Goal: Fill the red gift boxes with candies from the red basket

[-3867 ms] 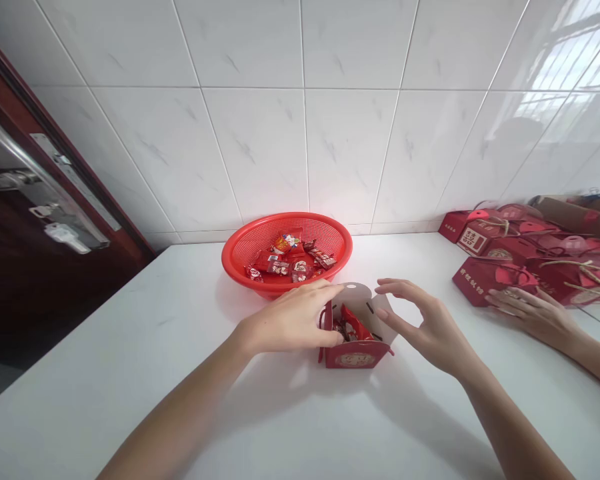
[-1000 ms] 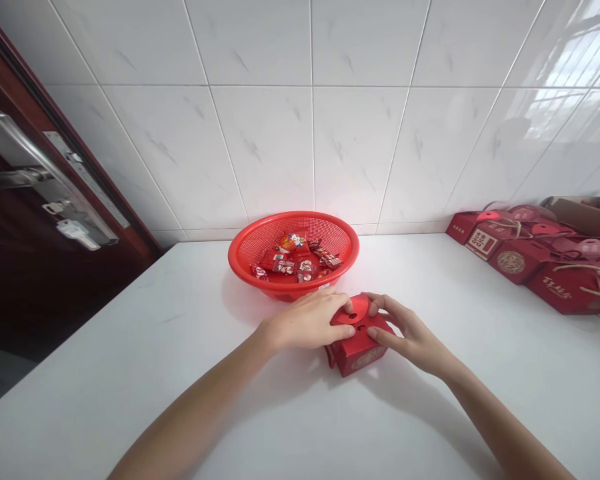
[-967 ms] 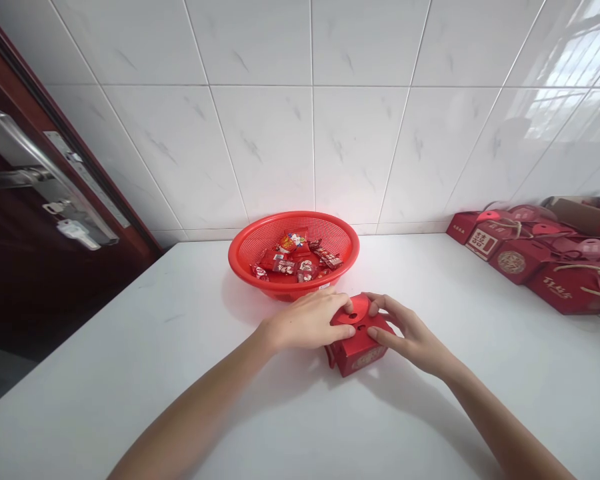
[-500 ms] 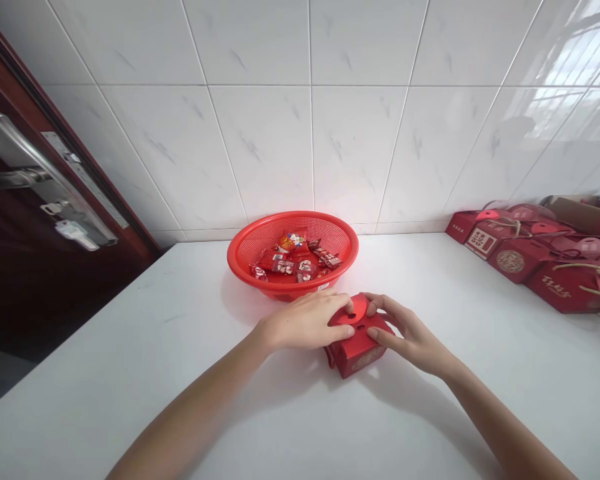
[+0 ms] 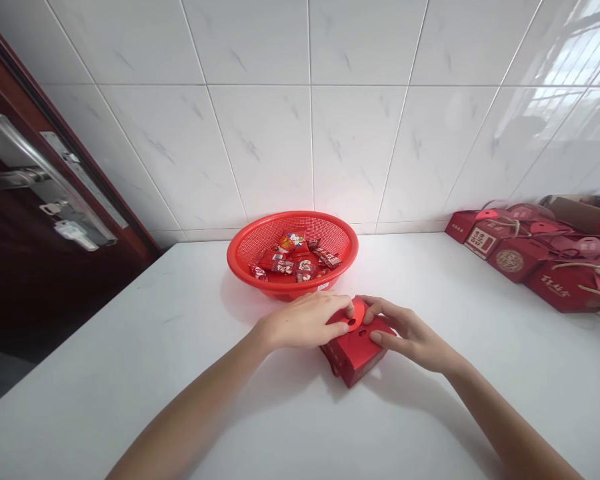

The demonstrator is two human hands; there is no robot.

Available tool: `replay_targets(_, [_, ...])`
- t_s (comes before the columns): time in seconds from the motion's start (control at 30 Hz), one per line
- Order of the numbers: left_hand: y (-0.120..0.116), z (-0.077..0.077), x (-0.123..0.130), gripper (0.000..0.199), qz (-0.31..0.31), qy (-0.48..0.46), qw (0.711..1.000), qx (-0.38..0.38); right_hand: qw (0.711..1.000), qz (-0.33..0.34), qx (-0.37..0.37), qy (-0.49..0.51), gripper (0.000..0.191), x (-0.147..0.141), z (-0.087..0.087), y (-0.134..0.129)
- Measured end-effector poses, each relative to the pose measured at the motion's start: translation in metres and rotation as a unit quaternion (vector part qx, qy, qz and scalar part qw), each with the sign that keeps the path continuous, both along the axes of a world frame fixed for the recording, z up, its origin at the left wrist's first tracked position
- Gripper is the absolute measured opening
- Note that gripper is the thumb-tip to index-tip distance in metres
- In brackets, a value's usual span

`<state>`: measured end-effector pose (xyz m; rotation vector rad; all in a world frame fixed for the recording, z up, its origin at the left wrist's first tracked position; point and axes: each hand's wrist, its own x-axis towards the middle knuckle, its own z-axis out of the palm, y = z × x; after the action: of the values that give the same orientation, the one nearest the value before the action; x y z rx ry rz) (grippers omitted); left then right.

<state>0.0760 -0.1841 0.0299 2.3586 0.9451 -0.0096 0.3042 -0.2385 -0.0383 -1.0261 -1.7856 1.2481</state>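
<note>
In the head view, your red cardboard gift box sits on the white tabletop, just in front of the red plastic basket and slightly to its right. Your left hand makes a narrow pinch at the rounded flap, thumb and bent forefinger near its hole; your right hand holds the box from the other end, thumb on top and fingers towards the far edge.

Expect the box to be light, its folded card stiff along the creases but easily dented on the broad faces and fairly slick. Hold it by the end walls, low down, and handle the flap gently, since it could crease or tear around the hole. Mind the red cord hanging at its near left side.

Behind the basket, the tiled wall limits you. Well right of the basket, a row of red gift boxes bounds your sideways movement. The broadest room lies left and forward of the basket, ending at the tabletop's slanting edge by the door.
</note>
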Motion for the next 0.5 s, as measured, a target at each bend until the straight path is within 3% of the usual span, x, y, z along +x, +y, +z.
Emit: replay_targets(0.5, [0.0005,-0.0020,0.0006,0.007,0.002,0.001,1.000,-0.013,0.999,0.034,-0.012,0.020,0.014,0.0051,-0.0034,0.0047])
